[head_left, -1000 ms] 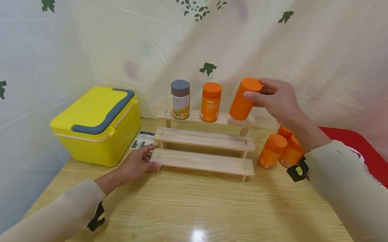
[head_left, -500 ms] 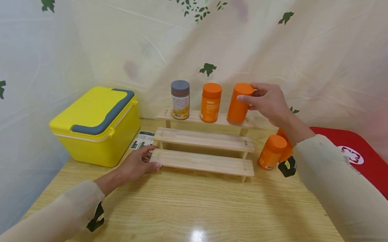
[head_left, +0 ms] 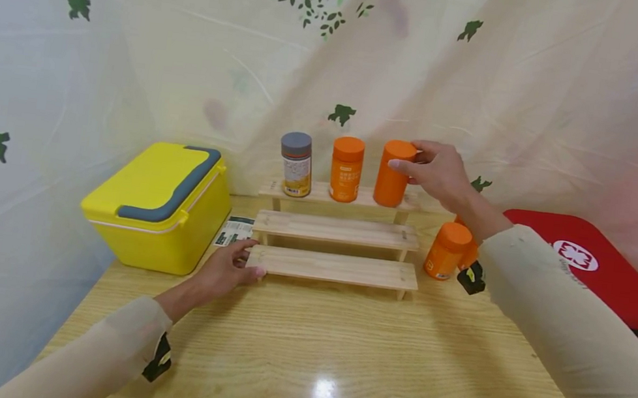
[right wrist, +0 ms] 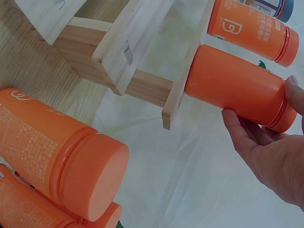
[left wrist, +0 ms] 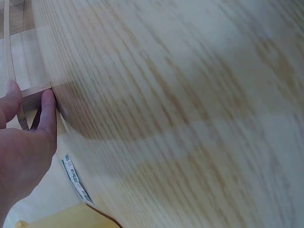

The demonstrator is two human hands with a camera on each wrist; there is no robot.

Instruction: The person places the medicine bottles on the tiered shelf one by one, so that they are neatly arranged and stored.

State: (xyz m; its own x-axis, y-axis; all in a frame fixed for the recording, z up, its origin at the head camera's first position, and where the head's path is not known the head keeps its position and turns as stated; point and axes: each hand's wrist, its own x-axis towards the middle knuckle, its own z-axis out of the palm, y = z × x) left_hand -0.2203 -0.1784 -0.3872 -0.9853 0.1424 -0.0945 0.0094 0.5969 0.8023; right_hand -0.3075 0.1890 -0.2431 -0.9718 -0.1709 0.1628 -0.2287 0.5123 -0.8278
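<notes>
A three-tier wooden stand (head_left: 335,266) sits on the table. At its right top end, my right hand (head_left: 442,174) holds an orange bottle (head_left: 389,187) around the lid and upper side, thumb in front. The right wrist view shows that bottle's base (right wrist: 202,76) against the top board. Beside it on the same board stand another orange bottle (head_left: 345,179) with a printed label and a grey-lidded bottle (head_left: 297,173). My left hand (head_left: 220,272) grips the lowest board's left end; in the left wrist view its thumb (left wrist: 13,97) and fingers are on either side.
A yellow cooler box (head_left: 159,200) stands left of the stand, with a printed packet (head_left: 234,231) between them. More orange bottles (head_left: 446,251) stand at the right, partly behind my right arm. A red case (head_left: 611,278) lies farther right. A printed curtain (head_left: 191,79) hangs behind.
My right hand has moved left and down with the orange bottle, which went from tilted above the top board to upright on it. The left hand has stayed put.
</notes>
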